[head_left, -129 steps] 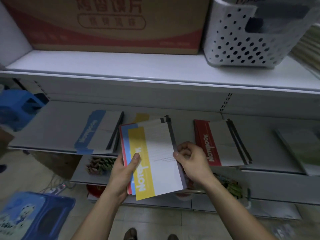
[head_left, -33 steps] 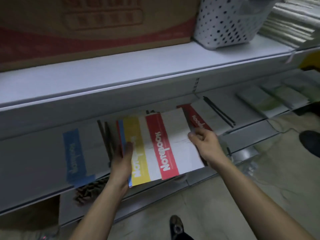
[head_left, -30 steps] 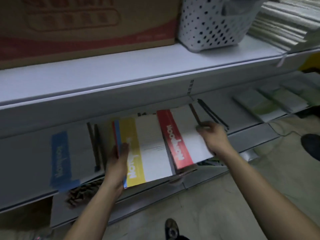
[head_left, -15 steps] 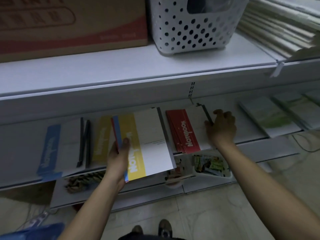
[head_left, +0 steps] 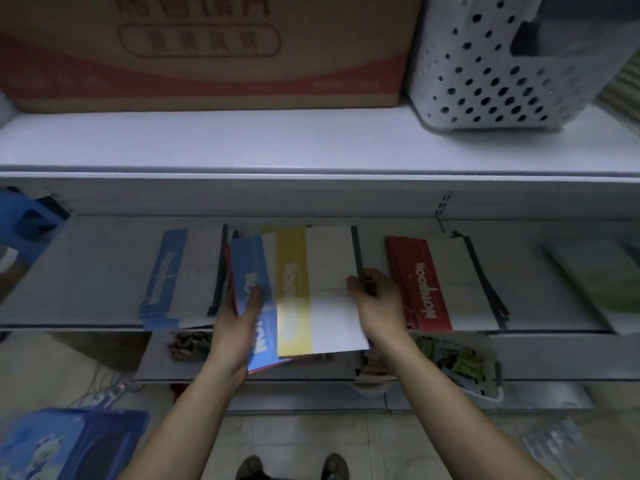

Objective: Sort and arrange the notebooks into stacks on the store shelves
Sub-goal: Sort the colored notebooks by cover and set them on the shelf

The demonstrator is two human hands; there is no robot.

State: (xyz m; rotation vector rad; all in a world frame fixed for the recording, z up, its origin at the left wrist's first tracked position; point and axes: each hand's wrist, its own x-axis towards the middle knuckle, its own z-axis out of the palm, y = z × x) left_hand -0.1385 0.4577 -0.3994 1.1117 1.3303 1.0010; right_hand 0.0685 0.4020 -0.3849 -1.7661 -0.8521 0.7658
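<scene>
Two hands work a fan of thin notebooks just in front of the middle shelf [head_left: 86, 271]. The left hand [head_left: 239, 327] has its fingers underneath and its thumb pressed on the cover. It grips a small bundle topped by the blue-banded notebook [head_left: 249, 268], with a red edge showing beneath. The right hand [head_left: 377, 306] has its thumb on top and its fingers curled under. It pinches the yellow-banded notebook [head_left: 325, 289] at the right edge, beside the dark spine strip. This notebook lies between the two hands and overlaps the bundle. Most of it is over the shelf, and its near end overhangs the shelf's front edge. Whether it already rests on a stack beneath cannot be told.

Left of the left hand, the blue stack [head_left: 180, 275] lies flat on the shelf. Right of the right hand is the red stack [head_left: 443, 282], slightly fanned. Farther right lie green-covered booklets [head_left: 595, 275].

Handling, as judged: these are light, soft-cover notebooks that flex easily. A single copy held by one edge is likely to sag. The bound spine edge is probably the stiffest place to grip, with fingers spread flat below for support. The covers look smooth, so stacked copies may slide and fan out. Each stack will probably need its edges squared once a copy is laid down.
</scene>
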